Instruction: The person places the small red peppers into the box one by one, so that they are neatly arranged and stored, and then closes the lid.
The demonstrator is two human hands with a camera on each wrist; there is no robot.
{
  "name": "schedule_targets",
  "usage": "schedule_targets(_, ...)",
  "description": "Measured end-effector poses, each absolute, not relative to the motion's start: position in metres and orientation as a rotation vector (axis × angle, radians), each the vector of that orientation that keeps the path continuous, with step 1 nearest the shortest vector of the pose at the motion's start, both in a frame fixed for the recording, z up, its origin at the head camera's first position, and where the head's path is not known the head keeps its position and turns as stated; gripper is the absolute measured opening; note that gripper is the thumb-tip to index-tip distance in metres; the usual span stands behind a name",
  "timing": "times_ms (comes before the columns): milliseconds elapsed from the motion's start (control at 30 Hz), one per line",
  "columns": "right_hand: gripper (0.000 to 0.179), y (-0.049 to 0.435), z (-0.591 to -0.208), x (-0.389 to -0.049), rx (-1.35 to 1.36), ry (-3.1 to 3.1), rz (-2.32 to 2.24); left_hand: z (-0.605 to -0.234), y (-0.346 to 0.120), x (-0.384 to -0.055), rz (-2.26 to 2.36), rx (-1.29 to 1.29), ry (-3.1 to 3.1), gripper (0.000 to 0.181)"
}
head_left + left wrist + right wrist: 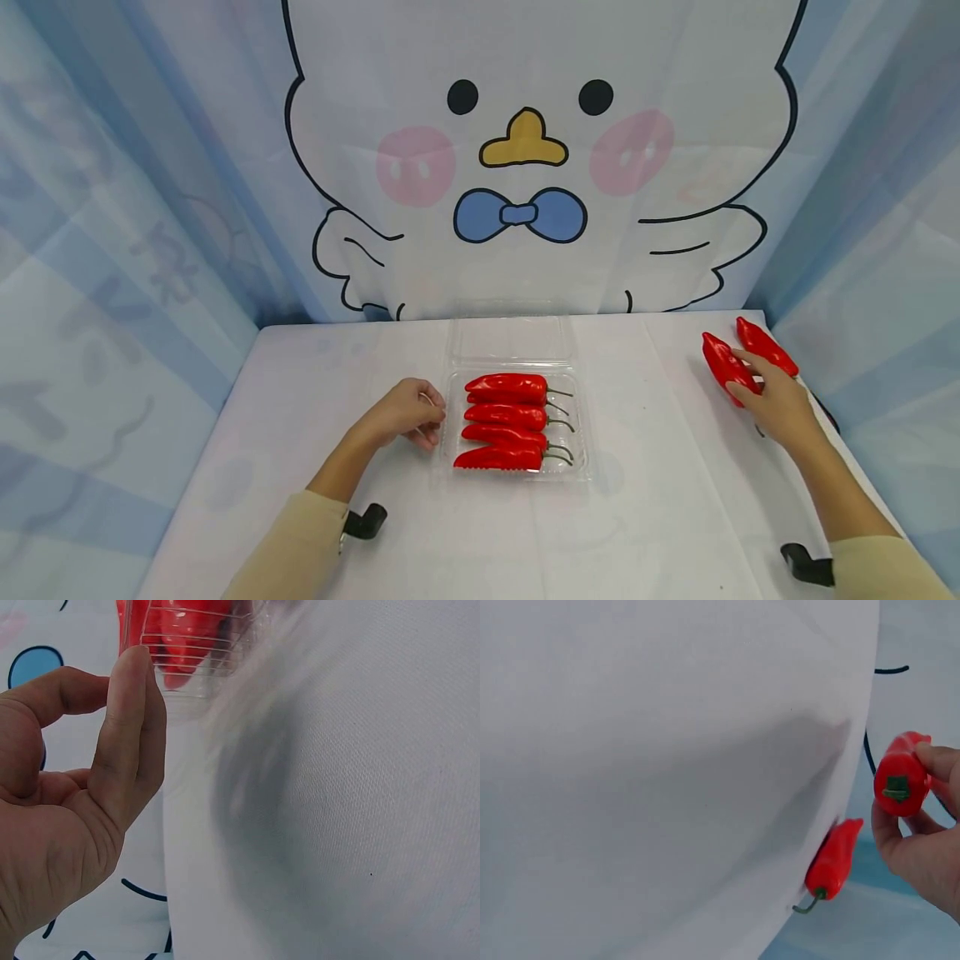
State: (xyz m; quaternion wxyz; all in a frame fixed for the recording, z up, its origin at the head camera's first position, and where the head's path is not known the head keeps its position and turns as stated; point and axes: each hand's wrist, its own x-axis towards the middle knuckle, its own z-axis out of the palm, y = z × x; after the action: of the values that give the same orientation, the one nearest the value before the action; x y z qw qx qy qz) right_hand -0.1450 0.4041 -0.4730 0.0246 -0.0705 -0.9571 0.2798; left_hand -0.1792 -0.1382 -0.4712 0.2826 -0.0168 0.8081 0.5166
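Over the right side of the table, my right hand (780, 404) grips a red chili pepper (723, 362) between thumb and fingers, raised above the cloth. Its green stem end faces the camera in the right wrist view. Just beyond that hand, a second red pepper (834, 862) lies by the table's right edge. A clear plastic box (581, 468) stands mid-table with its hinged lid (512, 342) folded back. Several red peppers (504, 415) lie in it side by side, stems to the right. At the box's left wall, my left hand (411, 412) pinches the rim with thumb and fingertips.
White cloth covers the table (645, 517). A printed curtain (517, 275) with a cartoon face hangs behind it, and blue curtains (112, 333) close in both sides. Black wrist mounts (365, 522) stick out from both sleeves.
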Motion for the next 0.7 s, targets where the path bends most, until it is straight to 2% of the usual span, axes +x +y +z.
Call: schedule_targets(700, 0.077, 0.341, -0.443, -0.145, 0.067, -2.972, 0.880, -0.470, -0.138, -0.179, 1.370, -0.056, 2.171, 0.013)
